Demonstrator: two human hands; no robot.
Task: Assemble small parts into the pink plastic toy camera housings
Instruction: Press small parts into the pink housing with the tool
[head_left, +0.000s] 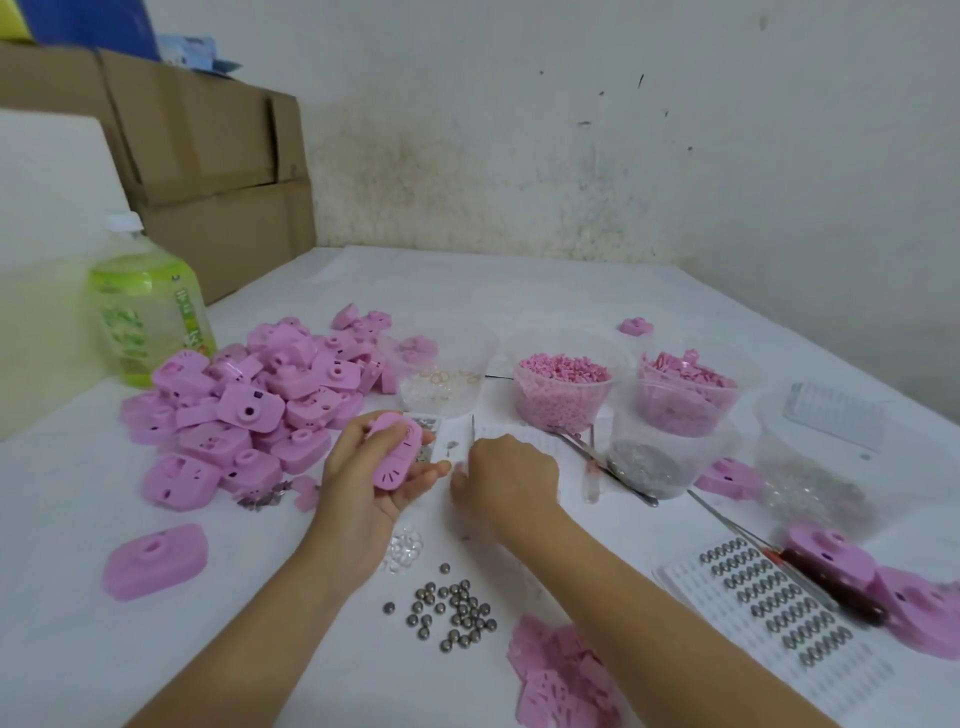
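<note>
My left hand holds a pink toy camera housing above the table's middle, its slotted back facing up. My right hand is just to its right, knuckles up, fingers curled and pinching thin metal tweezers whose tips point away from me. A big heap of pink housings lies to the left. Small steel balls are scattered near me, beside a few clear lenses. A white tray with rows of springs sits at the right.
Clear tubs hold pink pellets, pink pieces, rings and grey bits. Flat pink plates lie near the front edge. A green bottle and cardboard boxes stand at the left; a screwdriver lies at the right.
</note>
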